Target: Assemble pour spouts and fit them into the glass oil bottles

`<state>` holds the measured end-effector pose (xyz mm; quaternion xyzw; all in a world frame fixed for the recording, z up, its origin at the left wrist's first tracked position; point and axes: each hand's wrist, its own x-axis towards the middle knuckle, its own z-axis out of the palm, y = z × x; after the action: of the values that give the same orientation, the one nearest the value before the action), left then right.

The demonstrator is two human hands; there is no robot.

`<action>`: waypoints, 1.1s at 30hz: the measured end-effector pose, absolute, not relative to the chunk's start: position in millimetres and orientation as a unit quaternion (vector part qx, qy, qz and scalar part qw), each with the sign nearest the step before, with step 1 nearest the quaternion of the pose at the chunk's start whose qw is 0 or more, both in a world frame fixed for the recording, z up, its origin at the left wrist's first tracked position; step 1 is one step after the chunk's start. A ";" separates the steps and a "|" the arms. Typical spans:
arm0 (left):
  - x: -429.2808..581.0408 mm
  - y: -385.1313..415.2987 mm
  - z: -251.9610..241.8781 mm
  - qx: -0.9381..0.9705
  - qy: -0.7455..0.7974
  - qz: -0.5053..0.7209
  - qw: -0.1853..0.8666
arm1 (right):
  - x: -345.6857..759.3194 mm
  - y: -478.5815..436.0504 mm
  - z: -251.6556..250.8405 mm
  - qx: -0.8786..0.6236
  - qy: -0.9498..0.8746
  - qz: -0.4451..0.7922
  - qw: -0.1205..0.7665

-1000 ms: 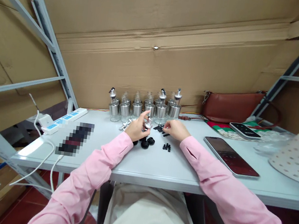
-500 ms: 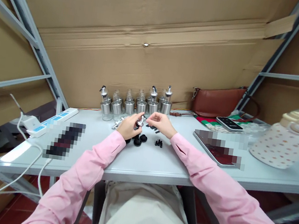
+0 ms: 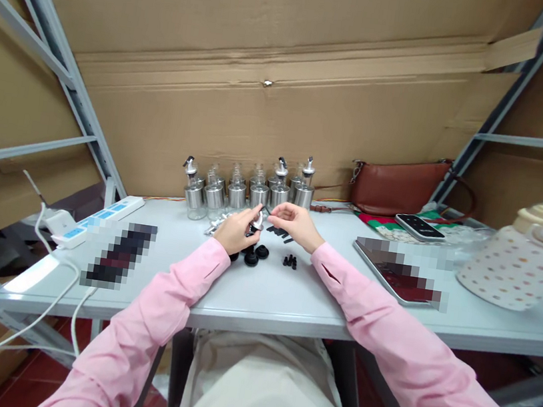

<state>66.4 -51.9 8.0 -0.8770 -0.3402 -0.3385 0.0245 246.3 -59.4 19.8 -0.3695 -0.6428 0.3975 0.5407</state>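
Observation:
My left hand (image 3: pixel 236 231) is closed around a silver bottle pourer spout (image 3: pixel 260 220), held just above the table. Beside it, the thumb and forefinger of my right hand (image 3: pixel 299 226) pinch a small dark piece (image 3: pixel 267 210) at the spout's top; its exact shape is too small to make out. Black ribbed stoppers (image 3: pixel 251 259) lie below my left hand, partly covered by it. Several black strips (image 3: pixel 279 232) rest under my right hand, and small black plugs (image 3: pixel 290 261) stand nearer the front. More silver parts (image 3: pixel 212 225) lie left of my left hand.
Glass bottles with steel sleeves (image 3: pixel 237 195) stand in rows at the back, some with pourers fitted. On the right are a tablet (image 3: pixel 390 274), a black-faced device (image 3: pixel 419 228), a brown bag (image 3: pixel 395 187) and a dotted jug (image 3: pixel 504 270). A power strip (image 3: pixel 97 219) and blurred phone lie left.
The spout in my left hand has tilted slightly, and my right fingers stay beside its top. The whole view has shifted a little; the table's things have not moved.

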 end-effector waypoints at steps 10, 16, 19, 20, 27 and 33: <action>64.1 -47.1 3.3 -0.881 -0.322 -0.346 0.002 | 246.4 -62.5 22.9 -0.382 -0.650 0.408 0.515; 65.4 -48.6 4.8 -0.874 -0.331 -0.355 0.000 | 247.5 -57.8 18.2 -0.378 -0.661 0.395 0.514; 66.5 -49.9 5.3 -0.868 -0.343 -0.359 -0.001 | 247.7 -57.0 17.4 -0.379 -0.664 0.393 0.510; 66.8 -50.1 5.3 -0.867 -0.345 -0.360 -0.002 | 247.6 -57.2 17.3 -0.380 -0.665 0.395 0.508; 65.8 -47.9 5.0 -0.863 -0.348 -0.367 -0.009 | 247.6 -57.9 15.4 -0.382 -0.683 0.389 0.486; 65.9 -50.5 7.4 -0.856 -0.366 -0.365 -0.020 | 247.0 -60.5 18.4 -0.378 -0.675 0.401 0.490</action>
<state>65.9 -50.5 7.4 -0.8559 -0.3661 -0.3647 -0.0202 247.0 -60.5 18.4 -0.3780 -0.6752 0.4011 0.4902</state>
